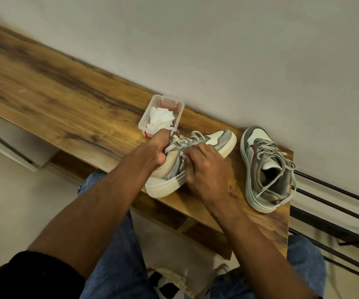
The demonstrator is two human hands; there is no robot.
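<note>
Sneaker [217,141] tipped on its side near table [66,93] edge, gripped by left hand [155,152] fingers hooked into collar, right hand [200,167] fingers pinching 1 white wipe scrap [183,156] against side panel just below laces [187,137]; risk of sliding off edge under hard rubbing, of snagging laces.

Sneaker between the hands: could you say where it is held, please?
Left hand grips the sneaker by its collar; right hand presses a white wipe on it.

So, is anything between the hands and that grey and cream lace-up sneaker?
Nothing blocks them. The left hand grips the grey and cream lace-up sneaker at its collar; the right hand presses what looks like a small white wipe to its side.
</note>
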